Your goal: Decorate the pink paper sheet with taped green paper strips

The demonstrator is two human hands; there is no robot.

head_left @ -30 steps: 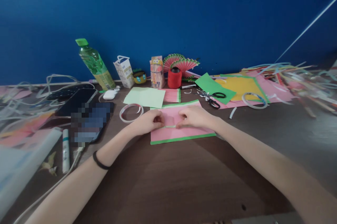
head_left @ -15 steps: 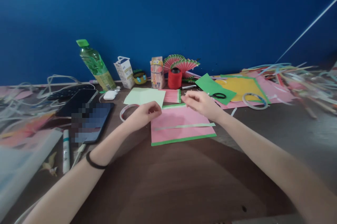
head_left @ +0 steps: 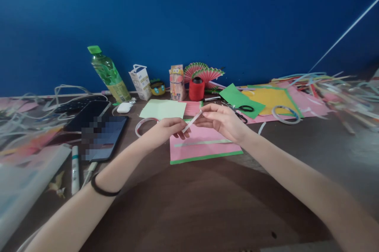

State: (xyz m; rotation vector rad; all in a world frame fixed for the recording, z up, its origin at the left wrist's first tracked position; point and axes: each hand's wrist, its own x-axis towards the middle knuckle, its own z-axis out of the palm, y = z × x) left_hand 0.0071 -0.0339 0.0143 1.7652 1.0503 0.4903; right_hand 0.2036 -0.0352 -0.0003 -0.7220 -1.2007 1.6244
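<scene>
Brown table [head_left: 189, 204] met blue wall [head_left: 189, 15]; green-capped bottle [head_left: 111, 76], carton [head_left: 141, 83] nr wall; L hand [head_left: 170, 128] + R hand [head_left: 225, 121] pinched white strip [head_left: 192, 121].

Pink sheet [head_left: 204, 151]: paper, matt, smooth. Narrow strip [head_left: 192, 121]: thin, paper-like. Bottle [head_left: 110, 75]: translucent plastic, glossy. Fan [head_left: 209, 73]: pleated paper, matt. Worktop [head_left: 189, 204]: wood-grained, low sheen. Phone [head_left: 116, 133]: smooth, glossy screen.

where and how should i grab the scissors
Probably the scissors are best taken by the upper black loop, coming from the right: both loops sit at that end, and the right hand crowds the other end.
</scene>
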